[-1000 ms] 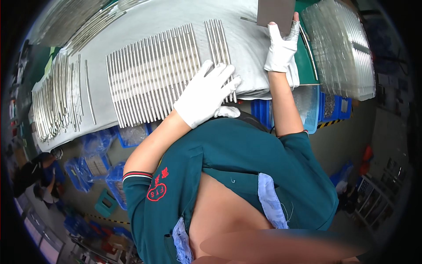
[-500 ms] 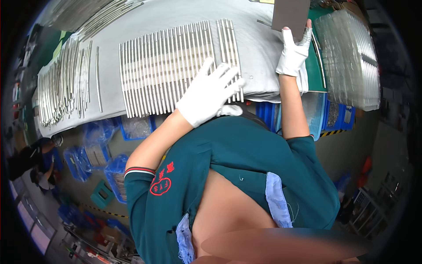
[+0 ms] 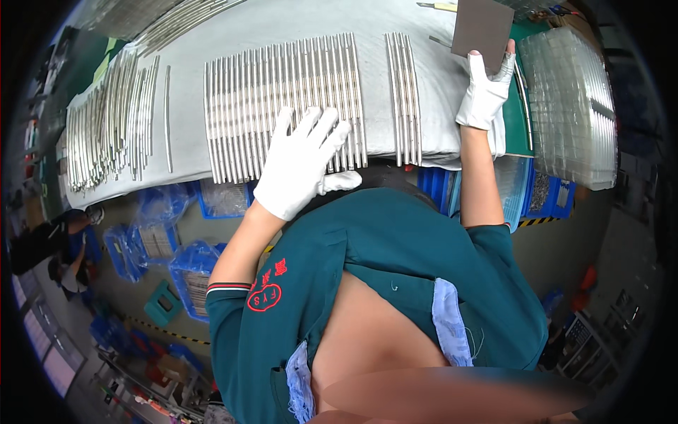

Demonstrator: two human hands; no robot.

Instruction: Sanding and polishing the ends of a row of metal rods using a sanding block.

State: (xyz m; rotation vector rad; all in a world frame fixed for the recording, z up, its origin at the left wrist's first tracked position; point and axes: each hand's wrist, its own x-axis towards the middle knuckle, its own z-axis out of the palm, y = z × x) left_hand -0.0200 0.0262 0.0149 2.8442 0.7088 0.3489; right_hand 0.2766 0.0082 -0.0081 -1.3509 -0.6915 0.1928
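My left hand (image 3: pixel 300 166), in a white glove, lies with its fingers spread over the near part of a wide row of silver metal rods (image 3: pixel 282 85). Nothing shows in its grasp. To the right of that row, across a strip of grey cloth, is a small group of similar rods (image 3: pixel 402 99). My right hand (image 3: pixel 485 97), also gloved with some fingertips bare, grips the near edge of a flat, dark brown rectangular sheet (image 3: pixel 484 32) between thumb and fingers. The sheet is raised at the far right of the table.
More rods (image 3: pixel 106 127) are heaped on the left of the cloth-covered table (image 3: pixel 187 141), with a single rod (image 3: pixel 168 120) beside them. Clear plastic trays (image 3: pixel 572 106) are stacked at the right. Blue bins (image 3: pixel 224 198) stand below the front edge. A yellow-handled tool (image 3: pixel 438 6) lies at the back.
My left hand has moved left, away from the small group of rods and over the wide row. The gap between the two groups is wider. My right hand still holds the sheet.
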